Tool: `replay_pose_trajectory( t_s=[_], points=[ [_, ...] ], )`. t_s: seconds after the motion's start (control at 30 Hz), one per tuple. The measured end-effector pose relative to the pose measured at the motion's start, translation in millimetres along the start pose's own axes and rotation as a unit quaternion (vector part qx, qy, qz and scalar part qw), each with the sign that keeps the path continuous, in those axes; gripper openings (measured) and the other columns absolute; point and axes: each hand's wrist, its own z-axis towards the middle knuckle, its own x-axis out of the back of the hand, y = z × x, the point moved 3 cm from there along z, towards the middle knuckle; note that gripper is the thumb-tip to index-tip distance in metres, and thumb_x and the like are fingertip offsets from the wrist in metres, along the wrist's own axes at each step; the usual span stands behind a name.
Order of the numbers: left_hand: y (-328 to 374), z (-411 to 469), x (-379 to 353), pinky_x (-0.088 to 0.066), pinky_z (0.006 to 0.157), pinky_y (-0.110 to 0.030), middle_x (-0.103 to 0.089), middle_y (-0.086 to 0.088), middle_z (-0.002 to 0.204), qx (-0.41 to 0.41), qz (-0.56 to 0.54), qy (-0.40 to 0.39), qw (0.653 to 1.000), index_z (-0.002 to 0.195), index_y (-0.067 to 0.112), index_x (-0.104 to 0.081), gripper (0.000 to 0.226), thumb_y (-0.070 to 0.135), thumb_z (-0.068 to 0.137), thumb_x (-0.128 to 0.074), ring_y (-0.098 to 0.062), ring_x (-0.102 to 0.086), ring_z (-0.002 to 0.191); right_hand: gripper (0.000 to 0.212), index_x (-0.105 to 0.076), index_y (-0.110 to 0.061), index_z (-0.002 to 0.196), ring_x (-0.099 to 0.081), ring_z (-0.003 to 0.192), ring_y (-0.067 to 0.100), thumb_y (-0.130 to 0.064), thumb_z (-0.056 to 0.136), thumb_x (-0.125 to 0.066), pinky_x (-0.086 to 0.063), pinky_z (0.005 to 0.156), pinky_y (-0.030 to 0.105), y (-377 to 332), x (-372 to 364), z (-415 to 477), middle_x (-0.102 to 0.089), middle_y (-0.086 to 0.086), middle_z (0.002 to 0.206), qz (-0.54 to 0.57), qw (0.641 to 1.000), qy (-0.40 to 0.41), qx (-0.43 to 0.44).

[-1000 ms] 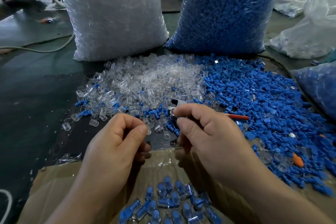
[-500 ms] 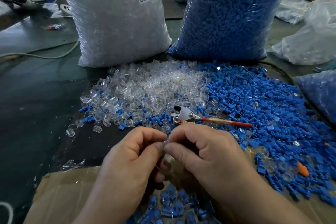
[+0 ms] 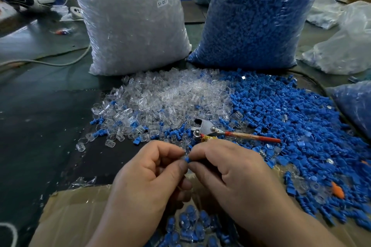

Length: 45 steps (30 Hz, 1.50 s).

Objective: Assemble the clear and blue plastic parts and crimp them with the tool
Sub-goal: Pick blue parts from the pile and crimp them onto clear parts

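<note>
Left hand, right hand: both grips pinched together on blue part; most of it hidden by fingertips.

Tiny blue part aloft — red-handled tool flat just beyond

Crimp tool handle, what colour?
The crimp tool handle is red, browner toward the metal end; head view.

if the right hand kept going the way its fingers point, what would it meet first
The small blue part that the right hand pinches, then almost at once the left hand, which seems to hold it too.
</note>
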Motion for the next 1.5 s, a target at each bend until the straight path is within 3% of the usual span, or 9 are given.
replay_pose_trajectory(
  t_s=[0.1, 0.2, 0.27, 0.33, 0.43, 0.67, 0.9, 1.1, 1.5],
  points=[
    [0.0, -0.1, -0.4, -0.055, 0.051, -0.028, -0.071, -0.012, 0.067, 0.002, 0.006, -0.015, 1.0, 0.083, 0.031, -0.073, 0.016, 0.028, 0.067, -0.077, -0.024, -0.069, 0.055, 0.024, -0.064, -0.029, 0.105, -0.059, 0.087, 0.011, -0.039, 0.095, -0.045, -0.053, 0.07, 0.037, -4.4, 0.0, -1.0, -0.06, -0.013, 0.098, -0.02, 0.999, -0.025, 0.023],
    [-6.3, 2.6, 3.5, -0.054, 0.052, -0.029, -0.069, -0.011, 0.066, -0.008, 0.051, -0.002, 0.999, 0.08, 0.031, -0.071, 0.028, 0.004, 0.08, -0.078, -0.025, -0.067, 0.055, 0.027, -0.063, -0.027, 0.112, -0.056, 0.095, 0.013, -0.036, 0.094, -0.046, -0.054, 0.071, 0.037, -8.2, 2.3, -2.2, -0.058, -0.01, 0.105, -0.06, 0.997, -0.026, 0.043],
    [-8.1, 3.8, 5.5, -0.054, 0.052, -0.03, -0.068, -0.008, 0.065, -0.001, 0.052, 0.008, 0.999, 0.081, 0.031, -0.071, 0.028, 0.004, 0.082, -0.076, -0.025, -0.067, 0.055, 0.032, -0.055, -0.034, 0.12, -0.052, 0.109, 0.012, -0.042, 0.09, -0.045, -0.053, 0.088, 0.035, -3.3, 5.8, -1.8, -0.055, -0.012, 0.117, -0.131, 0.991, -0.014, 0.027],
    [-8.5, 4.5, 7.3, -0.054, 0.052, -0.027, -0.069, -0.004, 0.064, -0.002, 0.057, 0.017, 0.998, 0.084, 0.033, -0.071, 0.029, 0.005, 0.083, -0.076, -0.023, -0.069, 0.056, 0.05, -0.036, -0.04, 0.134, -0.038, 0.131, 0.016, -0.049, 0.087, -0.048, -0.033, 0.111, 0.04, 11.6, 11.0, -0.3, -0.044, -0.01, 0.139, -0.218, 0.975, -0.016, -0.044],
    [-9.1, 4.5, 9.8, -0.053, 0.05, -0.024, -0.069, -0.004, 0.065, 0.0, 0.054, 0.02, 0.998, 0.087, 0.035, -0.071, 0.031, 0.005, 0.084, -0.074, -0.021, -0.069, 0.056, 0.069, -0.016, -0.038, 0.143, -0.021, 0.141, 0.021, -0.065, 0.086, -0.045, -0.017, 0.117, 0.041, 39.3, 20.8, -0.4, -0.027, -0.006, 0.151, -0.304, 0.937, -0.066, -0.159],
    [-2.8, 3.0, 9.4, -0.053, 0.049, -0.022, -0.07, -0.01, 0.065, 0.005, 0.035, 0.013, 0.999, 0.083, 0.035, -0.071, 0.033, 0.002, 0.087, -0.07, -0.02, -0.068, 0.054, 0.057, -0.033, -0.035, 0.136, -0.041, 0.111, 0.018, -0.061, 0.086, -0.041, -0.035, 0.097, 0.039, 46.2, 27.2, 6.2, -0.054, -0.012, 0.122, -0.335, 0.926, -0.058, -0.161],
    [-1.1, 7.2, 18.1, -0.052, 0.048, -0.022, -0.07, -0.002, 0.071, -0.013, -0.018, 0.068, 0.997, 0.081, 0.033, -0.073, 0.035, -0.001, 0.088, -0.066, -0.014, -0.067, 0.057, 0.038, -0.035, -0.041, 0.119, -0.041, 0.082, 0.006, -0.056, 0.084, -0.033, -0.033, 0.065, 0.021, 20.2, 38.6, 2.5, -0.049, -0.019, 0.092, -0.202, 0.975, 0.019, -0.092],
    [0.8, 8.3, 19.6, -0.05, 0.045, -0.021, -0.072, -0.003, 0.076, -0.058, -0.011, 0.069, 0.996, 0.082, 0.033, -0.072, 0.037, -0.003, 0.089, -0.063, -0.011, -0.066, 0.057, 0.049, -0.053, -0.029, 0.123, -0.053, 0.093, 0.014, -0.05, 0.079, -0.047, -0.046, 0.075, 0.029, 10.4, 33.5, -4.5, -0.059, -0.012, 0.1, -0.193, 0.979, -0.057, -0.033],
    [0.5, 6.7, 23.4, -0.051, 0.047, -0.023, -0.069, -0.003, 0.075, -0.084, -0.009, 0.025, 0.996, 0.087, 0.031, -0.071, 0.037, -0.005, 0.09, -0.062, -0.014, -0.066, 0.06, 0.056, -0.035, -0.044, 0.131, -0.043, 0.105, 0.006, -0.062, 0.077, -0.032, -0.044, 0.088, 0.028, 13.3, 29.1, -3.4, -0.05, -0.021, 0.112, -0.18, 0.978, -0.108, -0.017]
  ],
)
